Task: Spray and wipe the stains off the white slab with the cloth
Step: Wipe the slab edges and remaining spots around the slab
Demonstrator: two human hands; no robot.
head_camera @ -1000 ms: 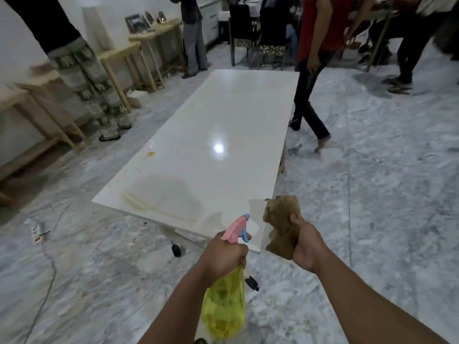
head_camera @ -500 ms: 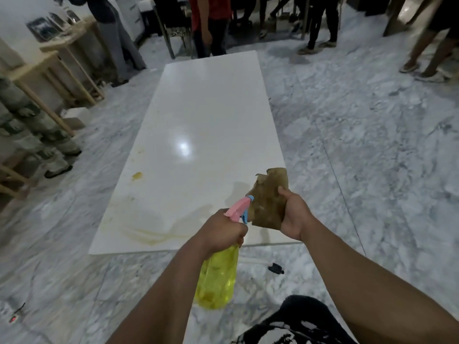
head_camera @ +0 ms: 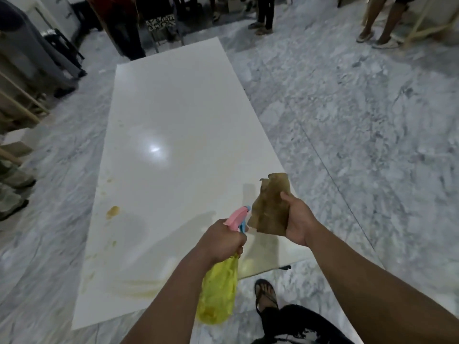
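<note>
A long white slab (head_camera: 178, 115) stretches away from me on the marble floor. Yellowish stains mark its near left part, with one blob (head_camera: 113, 211) by the left edge and smears (head_camera: 139, 285) along the near end. My left hand (head_camera: 221, 242) grips a yellow spray bottle (head_camera: 218, 294) by its neck, and the pink nozzle (head_camera: 239, 216) points forward over the slab. My right hand (head_camera: 299, 224) holds a stained brown cloth (head_camera: 270, 204) upright above the slab's near right corner.
My sandalled foot (head_camera: 265, 294) stands just off the slab's near right edge. Several people's legs stand at the far end (head_camera: 265, 16) and far right (head_camera: 380, 33). Wooden furniture (head_camera: 17, 103) and a person's feet (head_camera: 12, 192) line the left side.
I have stepped closer, so the slab's near end now lies right under my arms. Both hands keep their grips on the bottle and cloth, held a little further apart.
</note>
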